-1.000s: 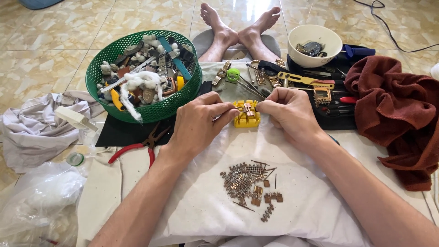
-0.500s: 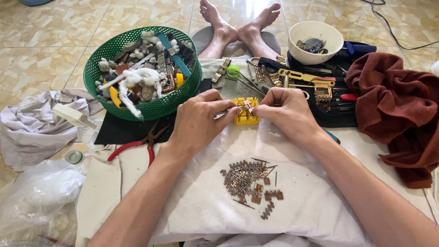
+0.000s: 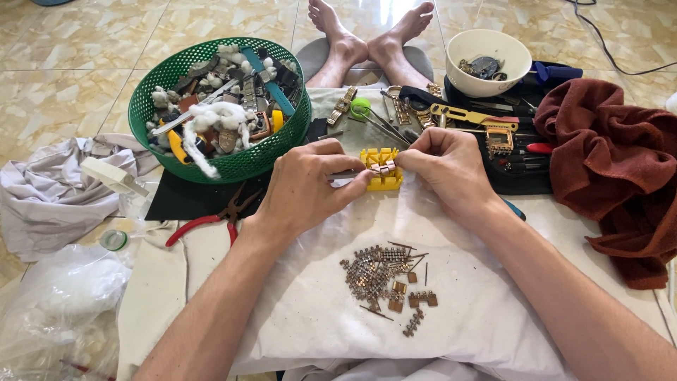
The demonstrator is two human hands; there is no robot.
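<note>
Two hands were engaged: left hand (image 3: 303, 185) fingers clamped on a thin metal pin tool (image 3: 344, 173), right hand (image 3: 446, 166) fingers pinched on a small metal watch-band piece (image 3: 385, 168) atop the yellow plastic holder block (image 3: 381, 169). Pin-driving step was judged underway; steady alignment req'd next.

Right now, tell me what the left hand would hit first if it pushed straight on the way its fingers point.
The left hand points right: likely the yellow holder block it already touches, then the right hand.
</note>
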